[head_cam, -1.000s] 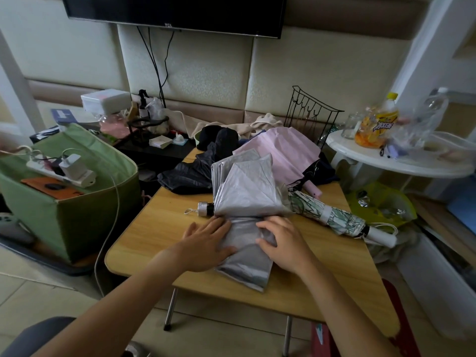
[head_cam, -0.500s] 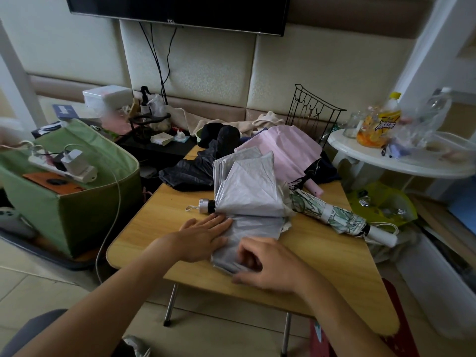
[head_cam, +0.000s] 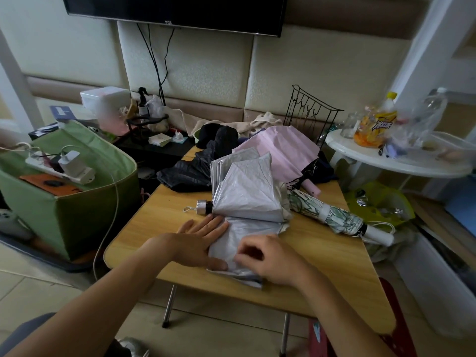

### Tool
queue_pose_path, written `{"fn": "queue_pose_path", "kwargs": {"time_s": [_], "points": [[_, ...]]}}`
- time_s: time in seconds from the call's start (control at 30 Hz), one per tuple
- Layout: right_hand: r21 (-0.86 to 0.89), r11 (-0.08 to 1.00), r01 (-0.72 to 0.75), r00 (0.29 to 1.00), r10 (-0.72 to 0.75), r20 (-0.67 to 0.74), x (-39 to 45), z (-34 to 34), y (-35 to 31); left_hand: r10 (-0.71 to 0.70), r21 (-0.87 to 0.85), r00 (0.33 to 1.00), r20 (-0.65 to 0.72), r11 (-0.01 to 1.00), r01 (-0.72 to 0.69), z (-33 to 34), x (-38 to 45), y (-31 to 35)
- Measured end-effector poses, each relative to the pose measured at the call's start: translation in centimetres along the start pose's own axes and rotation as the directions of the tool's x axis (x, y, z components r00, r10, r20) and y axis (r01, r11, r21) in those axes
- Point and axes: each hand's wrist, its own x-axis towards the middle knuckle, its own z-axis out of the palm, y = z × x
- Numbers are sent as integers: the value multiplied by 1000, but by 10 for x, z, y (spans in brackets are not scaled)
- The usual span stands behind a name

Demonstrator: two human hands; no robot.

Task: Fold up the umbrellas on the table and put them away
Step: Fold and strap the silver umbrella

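**Q:** Near the front edge of the wooden table (head_cam: 322,266), what do the hands do?

**A:** Left hand (head_cam: 198,243) lies flat, fingers straight, pressing the left side of the silver umbrella (head_cam: 247,197). Right hand (head_cam: 273,258) has its fingers curled, pinching a fold of the silver canopy at its near end.

**Q:** Change from one second ago?

**A:** The right hand then lay flat on the fabric; it has since drawn toward the front edge and closed on the cloth. The left hand has stayed put.

**Q:** Where are the other umbrellas?

**A:** Floral umbrella (head_cam: 334,215), rolled, lies toward the right edge, its white handle overhanging. Pink umbrella (head_cam: 283,150) and black umbrella (head_cam: 190,173) lie loose at the back edge, all unmoved. The silver umbrella's handle (head_cam: 203,206) points toward the left edge.
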Motion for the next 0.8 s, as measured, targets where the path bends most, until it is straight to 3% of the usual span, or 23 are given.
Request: {"fn": "queue_pose_path", "kwargs": {"time_s": [0.1,0.2,0.37,0.43,0.57,0.63,0.73,0.8], "points": [[-112,985,-131,969,103,-227,4,2,19,-2,-11,1000,-1,1000,2,0,2,0],[-140,951,-274,939,233,-252,9,4,36,0,-13,1000,-2,1000,0,1,3,0],[-65,963,-262,897,218,-385,17,4,39,-10,-41,1000,-15,999,9,0,3,2],[-45,975,-220,824,161,-543,20,3,38,-19,-51,999,-45,999,17,-2,0,5],[-88,971,-221,611,67,-789,28,-5,33,-31,-41,994,-105,999,27,-1,-8,15],[-43,978,-205,600,91,-794,33,-8,36,-25,-29,992,-127,999,21,0,-11,19],[314,934,-168,683,340,-647,37,-13,31,-14,-30,989,-149,1000,10,2,-11,19],[514,847,-137,684,456,-569,38,-17,28,-19,-40,989,-145,999,13,2,-9,16]]}}
